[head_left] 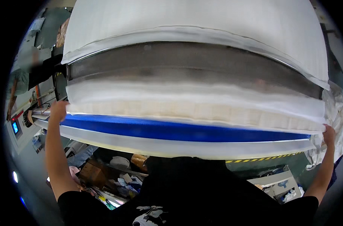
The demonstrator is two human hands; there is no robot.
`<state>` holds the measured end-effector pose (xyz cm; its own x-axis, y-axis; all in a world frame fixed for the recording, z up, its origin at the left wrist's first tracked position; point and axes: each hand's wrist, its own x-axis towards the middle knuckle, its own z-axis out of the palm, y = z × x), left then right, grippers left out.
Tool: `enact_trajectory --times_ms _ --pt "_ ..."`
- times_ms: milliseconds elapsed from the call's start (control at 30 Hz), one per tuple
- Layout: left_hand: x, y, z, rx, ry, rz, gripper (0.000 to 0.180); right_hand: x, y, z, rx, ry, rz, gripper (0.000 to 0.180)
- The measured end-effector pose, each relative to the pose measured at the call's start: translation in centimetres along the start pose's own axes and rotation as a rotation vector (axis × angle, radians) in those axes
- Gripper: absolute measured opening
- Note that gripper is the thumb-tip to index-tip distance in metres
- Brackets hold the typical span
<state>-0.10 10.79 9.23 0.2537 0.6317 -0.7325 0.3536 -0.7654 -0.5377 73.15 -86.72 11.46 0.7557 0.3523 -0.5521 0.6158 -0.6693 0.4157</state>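
A long strip of white cloth (pixel 194 96) with a cream band along its near edge stretches across the view, slightly blurred. At its left end, my left hand (pixel 59 110) has its fingers closed on the corner. Far to the right, my right hand (pixel 329 135) pinches the opposite corner, lower in view than the left. Just under the cream band runs a bright blue strip (pixel 171 129), with a pale whitish bar (pixel 179 147) on its near side. Beyond the cloth lies a dark grey flat surface (pixel 179 56). Both arms are spread wide.
A broad white sheet (pixel 201 15) covers the far side. Crumpled white material (pixel 337 116) hangs at the right. A machine panel with a lit screen (pixel 15 127) stands left, near a dark blurred shape (pixel 45 71). Below are a cluttered shelf (pixel 115 177) and a yellow-black striped edge (pixel 262 158).
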Motion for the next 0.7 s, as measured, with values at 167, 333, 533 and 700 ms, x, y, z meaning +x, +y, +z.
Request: enact_trajectory --times_ms 167,333,533,700 --pt "-1.6 5.0 5.8 0.234 -0.28 0.214 0.033 -4.8 -3.8 4.0 -0.129 -0.162 -0.083 0.028" --pt "-1.8 8.0 7.9 0.237 -0.353 0.21 0.027 -6.8 -9.5 2.8 -0.207 -0.348 -0.068 0.018" --pt "-0.3 8.6 9.9 0.254 -0.455 0.111 0.022 -5.5 -7.8 7.3 -0.235 -0.285 -0.092 0.015" --pt "-0.6 5.4 12.2 0.058 -0.055 -0.318 0.023 -5.7 -4.0 11.9 -0.169 -0.15 -0.177 0.015"
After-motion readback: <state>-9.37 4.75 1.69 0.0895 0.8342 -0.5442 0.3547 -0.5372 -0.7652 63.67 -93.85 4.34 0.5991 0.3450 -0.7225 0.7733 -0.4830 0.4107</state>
